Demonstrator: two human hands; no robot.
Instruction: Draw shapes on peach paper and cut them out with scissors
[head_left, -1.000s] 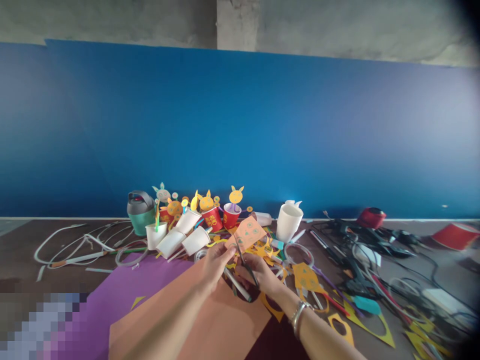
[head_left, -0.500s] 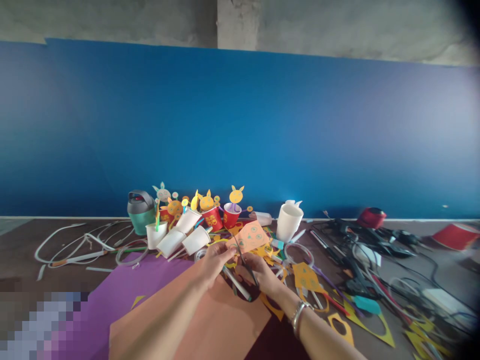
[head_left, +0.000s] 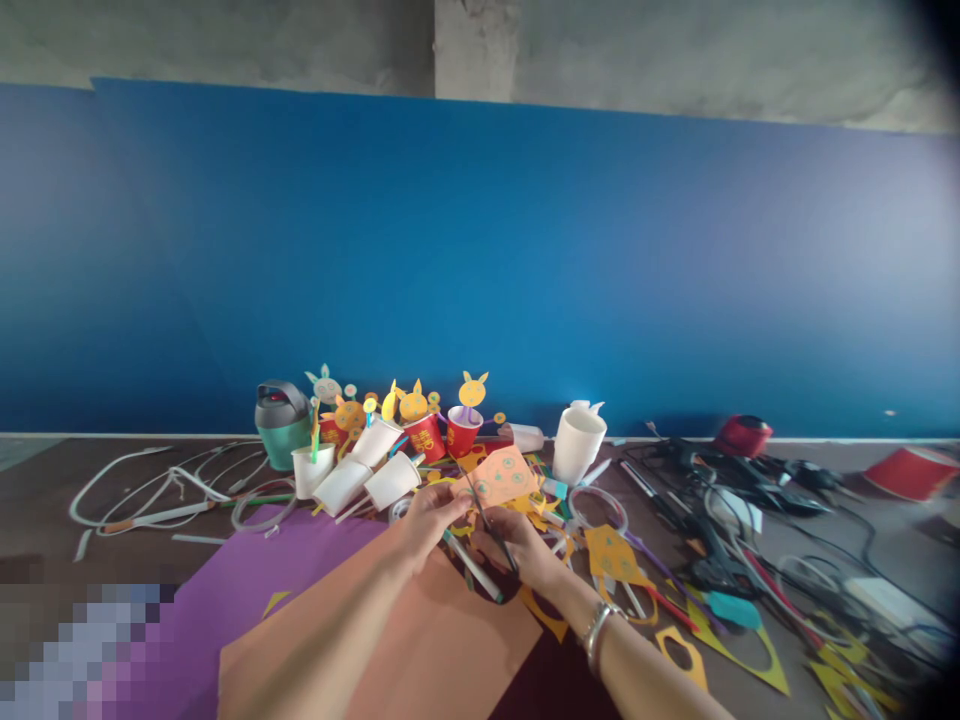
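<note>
My left hand [head_left: 429,520] pinches the left edge of a small orange paper piece [head_left: 510,472] that has several drawn green shapes on it. Fingers of my right hand [head_left: 521,550] are wrapped round dark-handled scissors [head_left: 486,520]. The blades point up and away, lying across the left part of the piece near my left fingertips. Below the hands, a marker [head_left: 474,568] rests above a large orange sheet [head_left: 427,640], which overlaps a purple sheet [head_left: 300,555].
Behind my hands stand white paper cups [head_left: 341,486] and red cups [head_left: 424,438] with paper animal figures. A green bottle [head_left: 279,425] is at left, a tall white cup [head_left: 579,442] right of centre. Yellow scraps [head_left: 619,555], a glue gun [head_left: 724,570] and tangled cables lie to the right.
The orange paper piece has turned and shifted slightly in my left hand. Both hands and the scissors stay almost in the same place.
</note>
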